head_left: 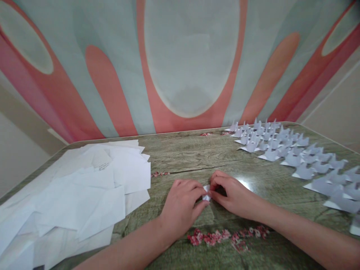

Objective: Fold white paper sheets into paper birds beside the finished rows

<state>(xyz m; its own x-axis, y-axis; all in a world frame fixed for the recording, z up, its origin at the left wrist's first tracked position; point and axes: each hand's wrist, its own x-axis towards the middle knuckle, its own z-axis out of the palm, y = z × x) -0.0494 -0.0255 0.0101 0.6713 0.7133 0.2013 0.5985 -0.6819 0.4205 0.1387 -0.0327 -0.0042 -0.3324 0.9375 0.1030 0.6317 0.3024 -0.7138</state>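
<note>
Between my two hands is a small folded piece of white paper, held just above or on the table; its folds are mostly covered by fingers. My left hand pinches it from the left, thumb below and fingers above. From the right, my right hand pinches the same paper between thumb and bent index finger. Off to the right stand several rows of folded white paper cranes. A loose heap of white paper sheets lies to the left.
The wood-patterned table has pink printed flowers near its front. A bright light reflection shows beyond my right wrist. Along the table's back edge rises a wall covering with coral and grey-green shapes.
</note>
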